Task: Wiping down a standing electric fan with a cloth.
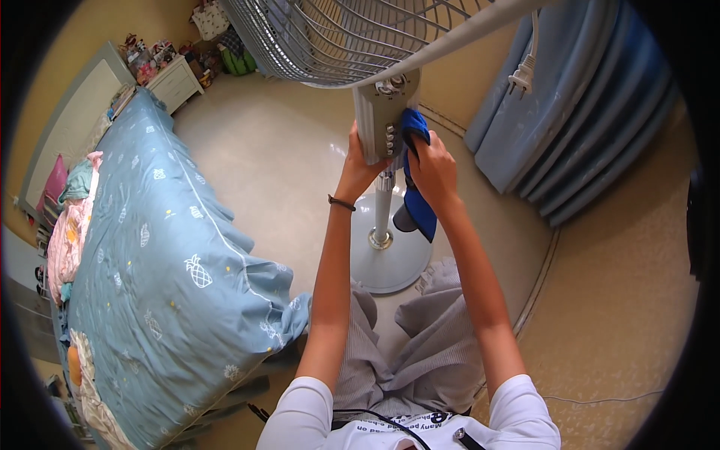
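Note:
A grey pedestal fan (379, 112) stands in front of me, its wire grille (352, 37) tilted above my hands and its round base (394, 259) on the floor. My left hand (361, 163) is wrapped round the left and lower side of the control box, holding it. A blue cloth (421, 214) with a dark underside is gripped in my right hand (433, 166), pressed against the right side of the box beside the row of silver buttons (390, 139). The cloth's lower end hangs next to the pole (382, 210).
The fan's white plug (523, 75) dangles on its cord at the upper right, before blue curtains (570, 112). To the left is a bed with a blue pineapple-print cover (165, 262). A white nightstand (176, 84) stands at the far left. A thin cable (600, 400) lies at lower right.

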Motion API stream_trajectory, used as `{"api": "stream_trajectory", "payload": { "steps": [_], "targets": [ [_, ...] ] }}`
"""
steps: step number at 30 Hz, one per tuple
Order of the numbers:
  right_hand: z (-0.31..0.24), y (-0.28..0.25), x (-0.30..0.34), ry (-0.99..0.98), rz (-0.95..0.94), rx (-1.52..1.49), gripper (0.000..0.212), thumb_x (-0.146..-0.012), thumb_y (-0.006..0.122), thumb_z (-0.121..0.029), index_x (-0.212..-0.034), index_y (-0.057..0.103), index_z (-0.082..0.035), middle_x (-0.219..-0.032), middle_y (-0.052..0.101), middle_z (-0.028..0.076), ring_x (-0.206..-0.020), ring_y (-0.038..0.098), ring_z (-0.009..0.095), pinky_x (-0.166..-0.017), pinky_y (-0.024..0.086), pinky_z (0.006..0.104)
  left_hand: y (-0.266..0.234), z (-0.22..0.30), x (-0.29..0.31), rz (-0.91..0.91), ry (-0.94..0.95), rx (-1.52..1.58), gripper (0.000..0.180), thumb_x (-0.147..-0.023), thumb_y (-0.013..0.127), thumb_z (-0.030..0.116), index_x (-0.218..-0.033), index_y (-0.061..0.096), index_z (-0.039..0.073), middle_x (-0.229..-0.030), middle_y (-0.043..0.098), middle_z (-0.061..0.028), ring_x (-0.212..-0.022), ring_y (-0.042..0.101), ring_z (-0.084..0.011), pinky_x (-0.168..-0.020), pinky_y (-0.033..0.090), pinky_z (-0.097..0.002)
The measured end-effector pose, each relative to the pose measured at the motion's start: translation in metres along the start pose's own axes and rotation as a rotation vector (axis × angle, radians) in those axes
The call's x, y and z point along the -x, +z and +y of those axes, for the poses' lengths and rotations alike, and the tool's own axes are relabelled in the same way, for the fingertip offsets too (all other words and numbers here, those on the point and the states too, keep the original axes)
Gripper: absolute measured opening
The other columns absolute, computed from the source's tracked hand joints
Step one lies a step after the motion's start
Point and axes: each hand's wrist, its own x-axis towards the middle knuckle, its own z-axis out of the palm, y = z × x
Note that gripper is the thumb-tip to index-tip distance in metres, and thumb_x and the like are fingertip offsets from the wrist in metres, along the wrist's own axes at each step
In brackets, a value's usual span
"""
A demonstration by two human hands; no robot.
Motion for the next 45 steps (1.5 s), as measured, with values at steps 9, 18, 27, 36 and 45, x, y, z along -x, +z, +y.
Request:
{"api": "stream_trajectory", "payload": {
  "steps": [9,18,27,36,45],
  "targets": [
    [0.012,0.028,0.046,-0.018,-0.118,0.024,0.02,-0.076,0.061,-0.014,-0.096,0.06,-0.011,-0.088,0.052,0.011,-0.078,0.057,0.03,-0.062,0.049,0.0402,0.002,-0.005,0.0,0.018,0.014,-0.077,0.093,-0.069,0.076,0.007,-0.14,0.016,0.006,-0.129,0.045,-0.0205,-0.117,0.047,-0.033,-0.094,0.041,-0.0386],
    [0.009,0.014,0.038,0.163,0.04,-0.479,0.028,-0.071,0.057,-0.004,-0.099,0.059,-0.003,-0.1,0.057,0.016,-0.082,0.059,0.035,-0.07,0.049,0.0382,0.001,0.003,-0.003,0.033,-0.007,0.069,0.087,-0.075,0.075,0.017,-0.139,0.02,0.0,-0.125,0.047,-0.0185,-0.114,0.049,-0.0262,-0.093,0.042,-0.0356],
    [-0.001,0.007,0.027,0.593,0.153,-0.967,0.021,-0.078,0.056,0.0,-0.098,0.058,0.006,-0.084,0.062,0.006,-0.076,0.054,0.01,-0.068,0.045,0.0247,0.012,0.015,-0.008,0.179,0.021,0.103,0.078,-0.076,0.073,0.018,-0.136,0.027,-0.001,-0.123,0.049,-0.019,-0.111,0.052,-0.0248,-0.089,0.045,-0.0332],
    [-0.024,0.01,-0.004,0.477,0.168,-0.849,0.02,-0.082,0.067,-0.012,-0.09,0.062,0.005,-0.075,0.061,0.004,-0.07,0.052,0.008,-0.066,0.044,0.0231,0.011,0.005,-0.008,0.218,0.019,0.104,0.077,-0.077,0.074,0.019,-0.135,0.028,-0.003,-0.126,0.047,-0.0206,-0.115,0.048,-0.0259,-0.093,0.041,-0.0333],
    [-0.028,0.021,-0.006,0.532,0.187,-0.966,0.018,-0.083,0.066,-0.011,-0.089,0.063,0.005,-0.072,0.058,0.0,-0.067,0.048,0.006,-0.06,0.041,0.0222,0.011,0.011,-0.014,0.209,0.023,0.225,0.072,-0.079,0.073,0.021,-0.13,0.029,-0.006,-0.119,0.052,-0.0181,-0.107,0.052,-0.0213,-0.089,0.043,-0.0308]
  ]
}}
